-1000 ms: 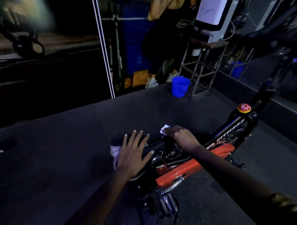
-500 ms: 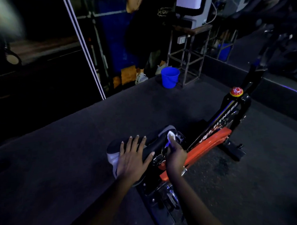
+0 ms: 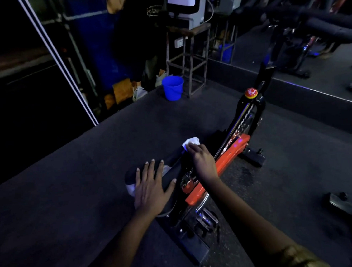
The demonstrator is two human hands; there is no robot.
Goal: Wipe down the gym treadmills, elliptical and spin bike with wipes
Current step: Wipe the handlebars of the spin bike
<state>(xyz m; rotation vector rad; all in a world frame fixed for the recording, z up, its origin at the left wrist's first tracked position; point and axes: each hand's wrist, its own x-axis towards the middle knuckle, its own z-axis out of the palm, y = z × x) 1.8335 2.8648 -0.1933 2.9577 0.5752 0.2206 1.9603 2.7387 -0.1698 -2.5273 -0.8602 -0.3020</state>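
A black and orange spin bike (image 3: 228,157) stands below me, with a red knob (image 3: 250,93) on top of its frame. My left hand (image 3: 152,186) lies flat with spread fingers on the rear of the black saddle (image 3: 172,163). My right hand (image 3: 202,160) presses a white wipe (image 3: 192,141) against the saddle's narrow front end, fingers curled over it. A pedal (image 3: 206,220) shows under the saddle.
A blue bucket (image 3: 172,88) stands on the dark rubber floor beside a metal stool (image 3: 190,59) carrying a white machine. A person's legs and shoes (image 3: 138,92) are behind the bucket. Dark handlebars of another bike (image 3: 317,24) fill the upper right. A white-striped post (image 3: 57,61) runs at left.
My right hand has slid the wipe forward along the saddle to its nose. My left hand stays flat on the rear of the saddle. The view has tilted lower.
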